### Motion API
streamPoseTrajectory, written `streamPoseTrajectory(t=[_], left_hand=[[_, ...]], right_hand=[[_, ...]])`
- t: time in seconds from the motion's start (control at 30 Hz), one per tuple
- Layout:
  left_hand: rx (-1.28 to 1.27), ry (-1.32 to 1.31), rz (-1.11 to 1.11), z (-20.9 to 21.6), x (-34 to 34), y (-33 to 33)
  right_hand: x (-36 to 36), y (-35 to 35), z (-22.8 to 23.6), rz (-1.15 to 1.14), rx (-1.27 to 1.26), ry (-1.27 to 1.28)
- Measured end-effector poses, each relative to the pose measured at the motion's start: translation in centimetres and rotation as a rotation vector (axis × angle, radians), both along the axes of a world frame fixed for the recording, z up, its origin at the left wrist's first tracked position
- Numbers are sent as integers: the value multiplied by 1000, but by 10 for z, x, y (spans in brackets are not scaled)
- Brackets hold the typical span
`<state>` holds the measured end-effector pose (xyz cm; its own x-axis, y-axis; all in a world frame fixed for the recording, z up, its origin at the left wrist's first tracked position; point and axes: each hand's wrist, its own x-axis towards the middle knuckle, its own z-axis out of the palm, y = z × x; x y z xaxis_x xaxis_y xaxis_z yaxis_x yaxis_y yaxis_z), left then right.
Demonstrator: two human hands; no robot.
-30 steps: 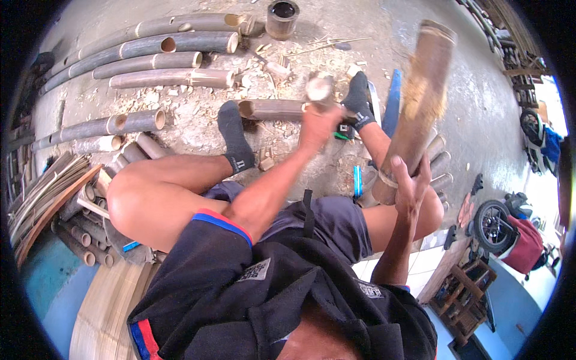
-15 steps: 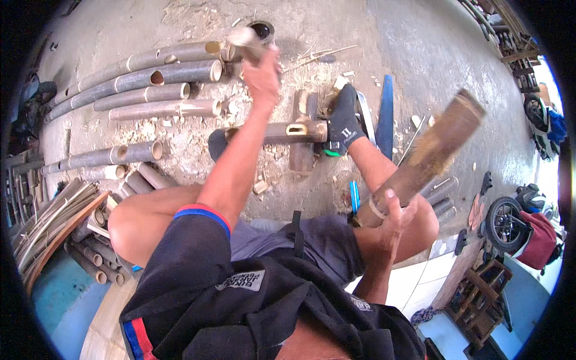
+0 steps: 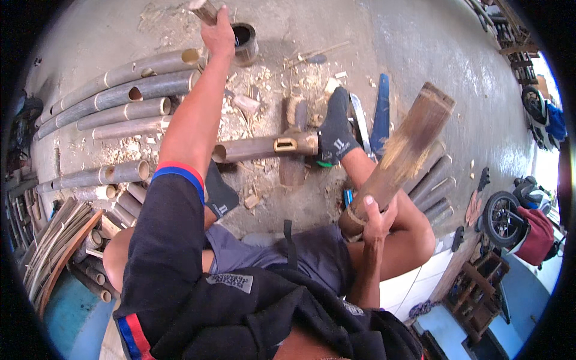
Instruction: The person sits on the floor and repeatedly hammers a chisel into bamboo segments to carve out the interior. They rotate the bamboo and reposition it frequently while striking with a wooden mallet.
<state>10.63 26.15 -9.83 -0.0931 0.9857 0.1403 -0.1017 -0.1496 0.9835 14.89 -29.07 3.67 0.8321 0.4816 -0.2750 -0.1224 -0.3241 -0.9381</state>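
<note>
My left hand (image 3: pixel 219 36), stretched far forward, is closed around a short brown piece of wood (image 3: pixel 204 11); fingers cover part of it. Just right of this hand stands a round container with dark contents (image 3: pixel 245 55). Over my right thigh, my right hand (image 3: pixel 379 217) grips the lower end of a thick brown length of bamboo (image 3: pixel 399 153), tilted up to the right, its middle frayed and splintered. Between my feet lies a bamboo tube with an oblong slot (image 3: pixel 252 149), across a darker wooden piece (image 3: pixel 292 171). My right foot (image 3: pixel 339 129) touches the tube's right end.
Several bamboo tubes with cut holes (image 3: pixel 120 96) lie at the left. A blue saw blade (image 3: pixel 380 114) is beside my right foot. Wood chips (image 3: pixel 258 81) litter the floor. Split strips (image 3: pixel 54 240) are stacked lower left; a motorbike wheel (image 3: pixel 503 223) is at the right.
My left hand has moved left and away from the container's mouth with the piece of wood. My right hand still holds the thick bamboo, now slightly lower and more upright. The view has shifted.
</note>
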Motion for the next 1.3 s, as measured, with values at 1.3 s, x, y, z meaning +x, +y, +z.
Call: streamPoseTrajectory(t=[1.3], left_hand=[[273,365,-835,14,-31,-359]], right_hand=[[-68,-25,46,-10,-41,-70]])
